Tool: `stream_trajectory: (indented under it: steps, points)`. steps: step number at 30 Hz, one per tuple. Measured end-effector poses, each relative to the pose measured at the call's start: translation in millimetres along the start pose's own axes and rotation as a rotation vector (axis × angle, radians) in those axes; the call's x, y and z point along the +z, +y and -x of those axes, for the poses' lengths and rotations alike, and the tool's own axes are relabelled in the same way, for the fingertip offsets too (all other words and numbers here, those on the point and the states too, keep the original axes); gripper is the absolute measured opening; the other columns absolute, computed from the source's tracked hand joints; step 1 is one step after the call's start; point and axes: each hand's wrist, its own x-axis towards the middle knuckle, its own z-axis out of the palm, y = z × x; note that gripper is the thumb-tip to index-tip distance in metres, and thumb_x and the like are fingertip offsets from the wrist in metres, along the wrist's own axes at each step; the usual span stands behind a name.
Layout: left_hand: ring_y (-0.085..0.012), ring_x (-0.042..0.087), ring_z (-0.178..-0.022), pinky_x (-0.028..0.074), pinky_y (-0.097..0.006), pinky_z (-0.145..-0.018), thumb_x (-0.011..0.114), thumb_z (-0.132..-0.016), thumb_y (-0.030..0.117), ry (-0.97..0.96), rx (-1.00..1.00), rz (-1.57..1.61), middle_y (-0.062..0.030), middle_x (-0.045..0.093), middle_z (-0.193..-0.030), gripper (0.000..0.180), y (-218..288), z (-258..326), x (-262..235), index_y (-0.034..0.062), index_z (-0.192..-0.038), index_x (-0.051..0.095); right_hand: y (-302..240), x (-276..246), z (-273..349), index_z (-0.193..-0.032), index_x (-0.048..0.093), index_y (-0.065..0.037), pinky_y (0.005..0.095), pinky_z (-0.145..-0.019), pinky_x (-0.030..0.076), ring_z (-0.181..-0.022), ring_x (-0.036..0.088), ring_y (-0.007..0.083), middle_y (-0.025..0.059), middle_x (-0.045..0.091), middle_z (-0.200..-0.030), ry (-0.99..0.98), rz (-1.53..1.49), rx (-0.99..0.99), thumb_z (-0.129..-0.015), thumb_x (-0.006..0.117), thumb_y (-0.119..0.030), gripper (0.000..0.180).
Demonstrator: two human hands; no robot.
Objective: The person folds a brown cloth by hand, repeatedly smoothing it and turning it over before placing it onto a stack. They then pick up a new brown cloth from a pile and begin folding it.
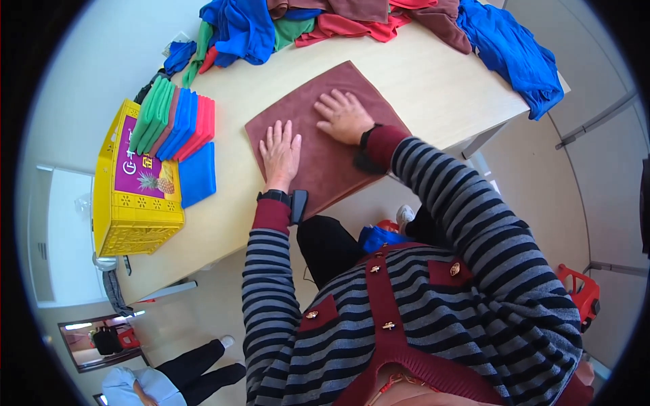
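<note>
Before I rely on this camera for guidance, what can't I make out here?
All in the head view:
Brown cloth: the parts beneath the left hand and right hand, which cover them.
Heap of loose cloths: its far side, cut off by the top edge.
Blue item below the table: its near part, hidden by the striped sweater.
Other person: partly cut off by the bottom edge.

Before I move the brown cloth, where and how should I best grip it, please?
Probably pinch the brown cloth at its far corner, from the far side: it lies flat, that corner uncovered by the left hand or right hand.
</note>
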Motion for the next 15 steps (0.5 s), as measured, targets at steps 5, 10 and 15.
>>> stream_trajectory:
  steps: [5,10,15]
  points:
    - [-0.0335,0.025,-0.149,0.018,-0.053,-0.12,0.04,-0.103,0.046,0.067,-0.025,-0.015,-0.0147,0.03,-0.161,0.06,-13,6,-7,0.0129,-0.153,0.036,65,-12,1,-0.151,0.04,-0.014,0.0533,-0.117,0.025,-0.148,0.028,0.034,0.0095,0.033,-0.16,0.013,-0.006,0.177,-0.099,0.045,-0.052,0.065]
    - [-0.0336,0.026,-0.149,0.018,-0.053,-0.121,0.042,-0.103,0.044,0.008,-0.059,0.013,-0.0152,0.032,-0.16,0.06,-11,8,-8,0.011,-0.152,0.037,66,-15,-1,-0.152,0.038,-0.015,0.0553,-0.117,0.025,-0.147,0.029,0.0336,0.0089,0.035,-0.159,-0.049,0.05,0.351,-0.098,0.045,-0.053,0.067]
    - [-0.0309,0.024,-0.15,0.015,-0.051,-0.122,0.041,-0.103,0.043,0.028,0.046,-0.076,-0.0123,0.031,-0.161,0.059,-6,-14,1,0.0127,-0.153,0.036,-2,-6,-23,-0.15,0.043,-0.014,0.056,-0.116,0.026,-0.145,0.031,0.033,0.0086,0.04,-0.156,-0.038,-0.064,0.059,-0.097,0.046,-0.052,0.065]
